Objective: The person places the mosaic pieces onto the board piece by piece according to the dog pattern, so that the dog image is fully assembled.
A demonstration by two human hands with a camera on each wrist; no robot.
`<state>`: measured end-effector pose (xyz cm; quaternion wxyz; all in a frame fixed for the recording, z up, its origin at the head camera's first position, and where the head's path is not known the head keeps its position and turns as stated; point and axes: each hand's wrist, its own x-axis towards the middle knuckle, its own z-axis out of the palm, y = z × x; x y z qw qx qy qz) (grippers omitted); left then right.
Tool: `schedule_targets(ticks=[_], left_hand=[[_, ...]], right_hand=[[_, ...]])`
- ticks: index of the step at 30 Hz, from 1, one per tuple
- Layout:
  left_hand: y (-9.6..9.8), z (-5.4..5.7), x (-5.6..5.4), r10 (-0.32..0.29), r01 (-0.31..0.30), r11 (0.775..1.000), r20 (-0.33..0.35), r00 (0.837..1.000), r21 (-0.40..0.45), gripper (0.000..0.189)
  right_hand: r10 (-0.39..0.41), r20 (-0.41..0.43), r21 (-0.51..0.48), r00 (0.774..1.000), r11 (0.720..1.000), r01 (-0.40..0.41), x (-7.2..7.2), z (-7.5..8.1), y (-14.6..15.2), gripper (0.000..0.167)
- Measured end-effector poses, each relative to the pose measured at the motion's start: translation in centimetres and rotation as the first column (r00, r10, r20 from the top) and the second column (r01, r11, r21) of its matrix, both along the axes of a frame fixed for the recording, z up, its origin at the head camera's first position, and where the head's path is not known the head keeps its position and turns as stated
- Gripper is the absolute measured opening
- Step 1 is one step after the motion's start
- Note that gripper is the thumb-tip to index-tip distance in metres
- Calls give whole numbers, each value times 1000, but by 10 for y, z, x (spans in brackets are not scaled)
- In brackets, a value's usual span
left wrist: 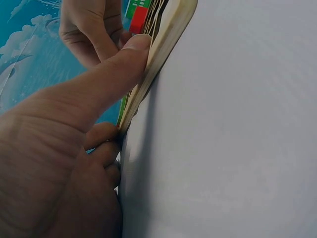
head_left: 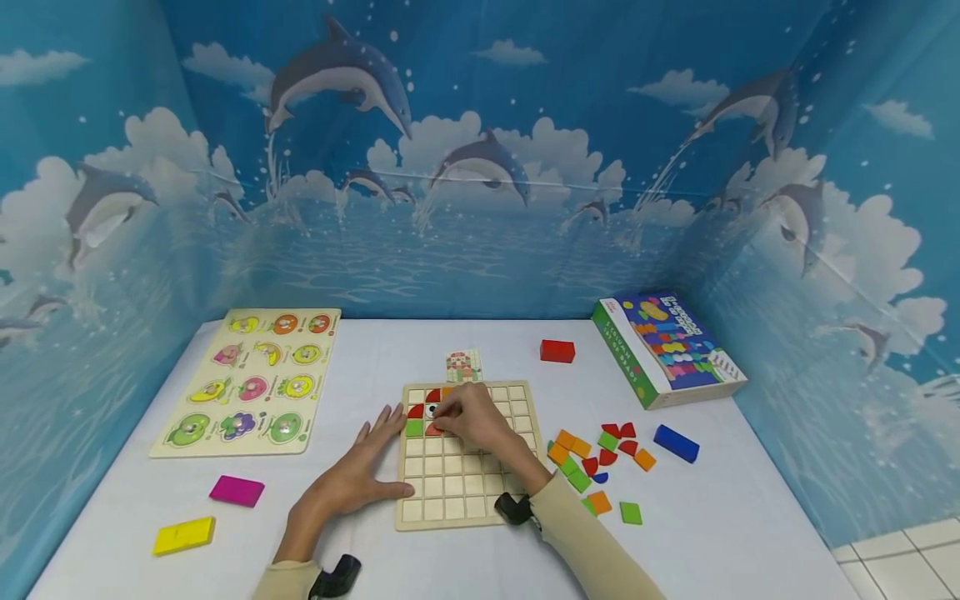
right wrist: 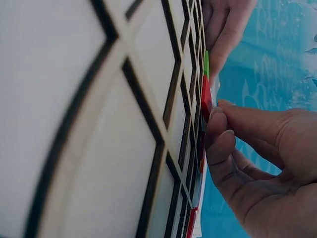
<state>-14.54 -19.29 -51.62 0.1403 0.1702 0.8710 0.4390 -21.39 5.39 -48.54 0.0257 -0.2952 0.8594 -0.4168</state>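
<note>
My left hand lies along the left side of the wooden grid board. Its fingers stretch to the upper left edge and its thumb touches the lower left edge; the left wrist view has the thumb on the rim. Over the board's upper left, my right hand pinches a red piece with thumb and fingertips, partly covering it. Around those fingertips sit a round eye piece, a red curved piece and a green square in the grid's cells.
A picture card lies behind the board. Loose coloured pieces are scattered right of it. Also around are a game box, a red block, a blue block, a fruit board, and magenta and yellow blocks.
</note>
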Motion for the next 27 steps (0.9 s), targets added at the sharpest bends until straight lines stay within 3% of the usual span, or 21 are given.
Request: schedule_targets(ticks=[13,22,27], left_hand=[[-1,1,1,14,-14,1000,10,1000,-4,115],[-2,2,0,3,-3,1000,0,1000,-17,116],[0,2,0,12,-12,1000,0,1000,-23,116]], right_hand=[[-37,24,34,999,999,36,6,4,2,9],[7,11,31,1000,999,-7,10,6,9,10],[33,31,15,999,999,-34,11,9,28,13]])
